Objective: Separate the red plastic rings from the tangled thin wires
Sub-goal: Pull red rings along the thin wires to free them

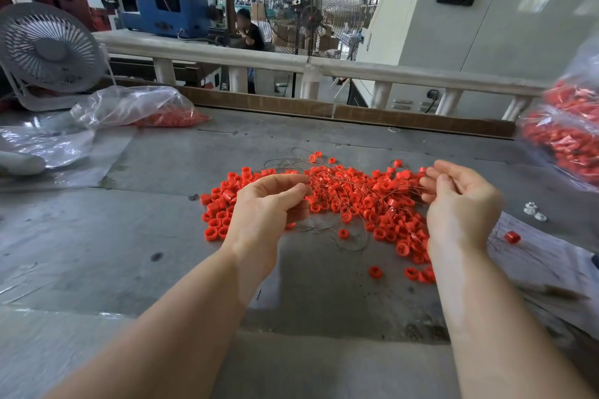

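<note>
On a grey workbench a pile of red rings is spread, thin wires tangled across it. Wire strands are pinched above the pile by the left hand and right hand, fingers curled. Untangling seems underway; next, the wires must be drawn apart so rings are shed.

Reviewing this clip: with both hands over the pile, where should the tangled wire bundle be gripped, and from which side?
Probably at its two outer ends, from above. The thin wires lie spread across the pile of red rings, with the left hand pinching strands at one side and the right hand at the other. Lifting both ends should let loose rings drop away; grabbing the middle would scoop rings too.
</note>
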`<state>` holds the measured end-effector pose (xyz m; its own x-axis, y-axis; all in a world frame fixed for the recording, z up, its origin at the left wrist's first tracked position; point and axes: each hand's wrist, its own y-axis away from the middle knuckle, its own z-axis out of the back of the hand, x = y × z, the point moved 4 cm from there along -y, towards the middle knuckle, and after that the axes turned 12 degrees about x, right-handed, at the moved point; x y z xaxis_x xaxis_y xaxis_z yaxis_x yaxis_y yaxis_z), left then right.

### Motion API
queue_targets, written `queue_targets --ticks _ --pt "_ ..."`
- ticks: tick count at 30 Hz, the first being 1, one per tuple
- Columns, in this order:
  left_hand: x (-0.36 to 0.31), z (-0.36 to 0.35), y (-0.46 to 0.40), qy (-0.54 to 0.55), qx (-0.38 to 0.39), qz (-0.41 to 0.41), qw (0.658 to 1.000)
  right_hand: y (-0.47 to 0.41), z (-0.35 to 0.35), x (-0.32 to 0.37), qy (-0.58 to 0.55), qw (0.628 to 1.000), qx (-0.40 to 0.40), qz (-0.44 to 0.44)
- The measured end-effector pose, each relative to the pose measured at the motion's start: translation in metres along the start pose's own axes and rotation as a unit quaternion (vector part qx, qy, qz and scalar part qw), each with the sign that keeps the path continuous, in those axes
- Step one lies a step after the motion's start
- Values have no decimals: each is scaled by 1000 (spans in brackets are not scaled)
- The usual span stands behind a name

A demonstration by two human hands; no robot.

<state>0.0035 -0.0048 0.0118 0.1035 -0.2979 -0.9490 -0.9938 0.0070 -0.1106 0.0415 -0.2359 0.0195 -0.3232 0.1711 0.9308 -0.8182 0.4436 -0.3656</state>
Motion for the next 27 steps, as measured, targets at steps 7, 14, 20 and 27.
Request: queue_targets --ticks 7,14,20,27 --pt "0 1 0 -29 -2 -4 1000 3 3 9 -101 995 -9 -21" --pt "2 -10 2 -69 68 -2 995 24 -27 33 -274 936 208 -73" --pt "5 -21 4 30 157 15 987 36 -44 36 -323 891 304 -100" --pt "-2 -18 3 100 139 -42 984 37 -44 33 -291 898 311 -107"
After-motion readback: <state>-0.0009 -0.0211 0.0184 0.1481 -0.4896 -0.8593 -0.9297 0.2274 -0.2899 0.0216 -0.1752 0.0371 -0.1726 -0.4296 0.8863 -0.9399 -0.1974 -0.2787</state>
